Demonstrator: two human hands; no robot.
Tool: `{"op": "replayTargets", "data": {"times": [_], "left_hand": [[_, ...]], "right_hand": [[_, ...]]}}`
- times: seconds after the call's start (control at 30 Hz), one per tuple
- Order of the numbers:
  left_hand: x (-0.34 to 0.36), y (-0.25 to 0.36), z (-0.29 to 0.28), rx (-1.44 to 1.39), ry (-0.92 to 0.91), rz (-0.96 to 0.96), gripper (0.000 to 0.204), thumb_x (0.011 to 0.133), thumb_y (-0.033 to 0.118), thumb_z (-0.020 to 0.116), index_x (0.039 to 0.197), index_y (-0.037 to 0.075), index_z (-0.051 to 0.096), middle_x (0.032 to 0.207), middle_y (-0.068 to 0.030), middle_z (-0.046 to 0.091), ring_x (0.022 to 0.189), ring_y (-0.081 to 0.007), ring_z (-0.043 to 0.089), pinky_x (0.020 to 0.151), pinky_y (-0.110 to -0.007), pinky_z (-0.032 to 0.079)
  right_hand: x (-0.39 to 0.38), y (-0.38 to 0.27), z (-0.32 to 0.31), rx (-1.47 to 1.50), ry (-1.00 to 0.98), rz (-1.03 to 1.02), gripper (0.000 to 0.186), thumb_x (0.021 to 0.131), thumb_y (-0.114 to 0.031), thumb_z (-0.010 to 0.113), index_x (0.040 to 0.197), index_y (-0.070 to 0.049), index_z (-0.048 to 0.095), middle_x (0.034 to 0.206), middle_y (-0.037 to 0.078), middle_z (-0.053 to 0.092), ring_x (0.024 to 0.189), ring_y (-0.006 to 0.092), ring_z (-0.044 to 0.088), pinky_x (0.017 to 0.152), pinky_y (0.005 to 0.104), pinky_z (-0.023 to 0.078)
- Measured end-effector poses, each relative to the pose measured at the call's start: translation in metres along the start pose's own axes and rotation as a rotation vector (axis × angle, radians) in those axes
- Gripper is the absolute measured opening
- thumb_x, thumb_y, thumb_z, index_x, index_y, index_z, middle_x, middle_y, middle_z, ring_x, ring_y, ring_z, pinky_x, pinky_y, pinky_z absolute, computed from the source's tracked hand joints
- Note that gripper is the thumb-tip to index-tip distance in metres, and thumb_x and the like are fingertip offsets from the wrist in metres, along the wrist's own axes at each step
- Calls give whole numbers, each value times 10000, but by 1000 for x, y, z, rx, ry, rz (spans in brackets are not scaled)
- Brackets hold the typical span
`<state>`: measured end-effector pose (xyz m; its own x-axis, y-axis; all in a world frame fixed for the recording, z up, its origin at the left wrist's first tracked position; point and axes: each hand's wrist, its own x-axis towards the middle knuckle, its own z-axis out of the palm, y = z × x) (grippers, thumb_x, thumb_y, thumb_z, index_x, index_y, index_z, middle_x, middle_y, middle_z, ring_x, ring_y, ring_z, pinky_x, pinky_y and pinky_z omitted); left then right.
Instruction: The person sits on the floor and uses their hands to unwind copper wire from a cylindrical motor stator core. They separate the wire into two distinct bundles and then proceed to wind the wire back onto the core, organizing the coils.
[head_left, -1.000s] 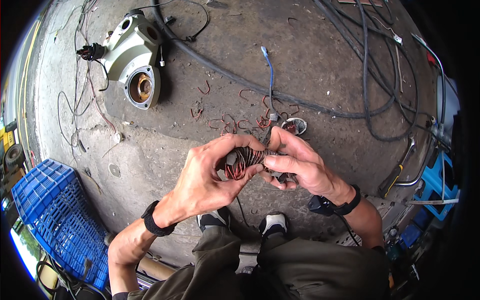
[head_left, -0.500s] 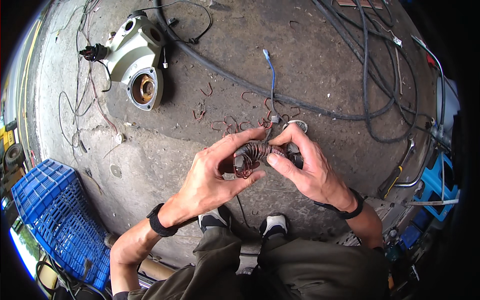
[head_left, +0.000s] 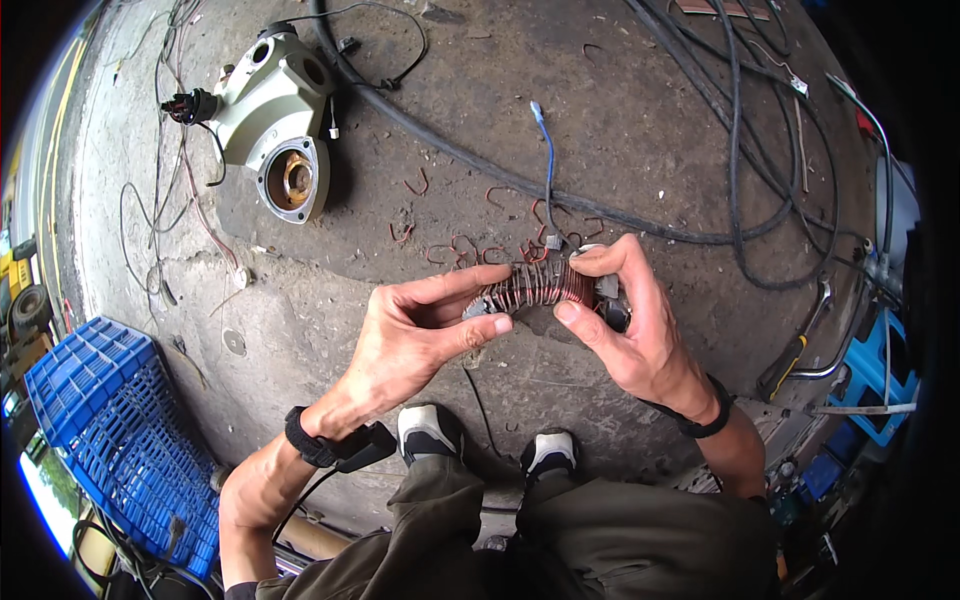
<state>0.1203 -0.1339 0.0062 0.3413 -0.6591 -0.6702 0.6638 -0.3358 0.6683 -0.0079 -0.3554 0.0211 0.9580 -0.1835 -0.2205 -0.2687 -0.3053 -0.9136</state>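
The person's left hand and right hand pinch a curved, dark-grey and copper-red wire-wound coil at opposite ends, above the stained grey concrete floor, bent red wire pieces lying beyond it and a pale-grey metal housing well apart to the left

A thick, arched wire-wound coil spans the gap between the left fingers and the right fingers, lying crosswise, its bow curving away from the person. Its turns are dark grey-brown with coppery red showing, looser near the left fingers and packed closer beside the right thumb. A grey end sits between the left index finger and thumb; a pale grey piece and a dark end lie within the curl of the right fingers.
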Motion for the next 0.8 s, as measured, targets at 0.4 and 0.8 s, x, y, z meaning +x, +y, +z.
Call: {"op": "replayTargets", "data": {"times": [0.4, 0.8], "left_hand": [[1, 13, -3, -63, -74, 15, 680, 856, -40, 805, 1465, -65, 503, 1370, -194, 648, 1239, -211, 644, 1089, -364, 530], [-3, 21, -20, 220, -111, 119, 614, 866, 8, 806, 1425, -56, 560, 1390, -154, 647, 1269, -208, 625, 1114, -373, 505]], "right_hand": [[2, 5, -14, 19, -42, -72, 485, 907, -145, 769, 1317, 25, 575, 1221, 169, 675, 1128, 264, 669, 988, 381, 505], [-6, 9, -25, 32, -59, -1, 508, 899, -160, 783, 1329, 18, 580, 1205, 162, 688, 1115, 242, 673, 994, 377, 499]]}}
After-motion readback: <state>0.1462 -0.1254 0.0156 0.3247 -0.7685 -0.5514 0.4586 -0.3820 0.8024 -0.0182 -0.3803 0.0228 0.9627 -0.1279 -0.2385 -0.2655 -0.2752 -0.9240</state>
